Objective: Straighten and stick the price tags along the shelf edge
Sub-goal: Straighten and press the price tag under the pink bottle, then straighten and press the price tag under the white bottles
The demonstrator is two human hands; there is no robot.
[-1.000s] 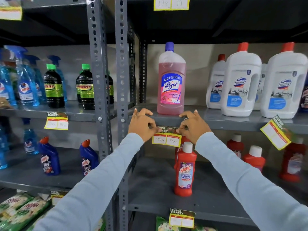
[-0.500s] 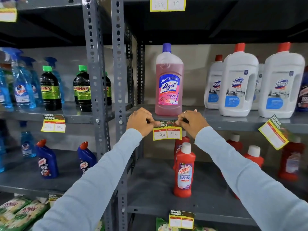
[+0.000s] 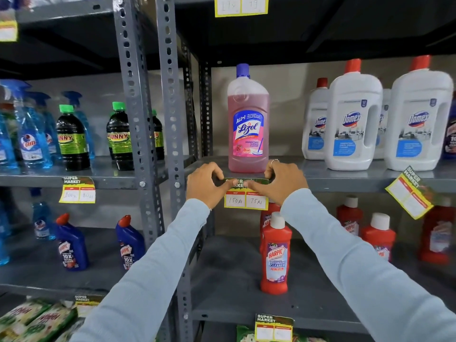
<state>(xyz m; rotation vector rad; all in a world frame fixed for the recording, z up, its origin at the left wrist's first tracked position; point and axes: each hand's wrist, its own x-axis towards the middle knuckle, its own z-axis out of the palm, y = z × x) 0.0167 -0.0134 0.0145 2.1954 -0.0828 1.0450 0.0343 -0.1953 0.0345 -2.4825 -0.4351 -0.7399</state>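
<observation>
A yellow price tag (image 3: 246, 199) marked 150 and 75 hangs level on the grey shelf edge (image 3: 345, 185), just below a pink Lizol bottle (image 3: 248, 124). My left hand (image 3: 206, 185) and my right hand (image 3: 283, 182) flank it, both thumbs pressing the tag's dark green top strip against the edge. Farther right on the same edge a second price tag (image 3: 409, 192) hangs tilted, its left end lower than the other. Another price tag (image 3: 77, 190) sits on the neighbouring left shelf, roughly level.
White Domex jugs (image 3: 352, 119) stand right of the Lizol bottle. Red Harpic bottles (image 3: 276, 253) fill the shelf below. Perforated grey uprights (image 3: 172, 119) split the two racks. Blue spray bottles and dark green-capped bottles (image 3: 71, 139) stand at left. More price tags hang on the top (image 3: 240, 6) and bottom (image 3: 274, 327) edges.
The tag was tilted and loosely held a second ago; it now sits level higher on the shelf edge, with both thumbs moved inward onto its top strip.
</observation>
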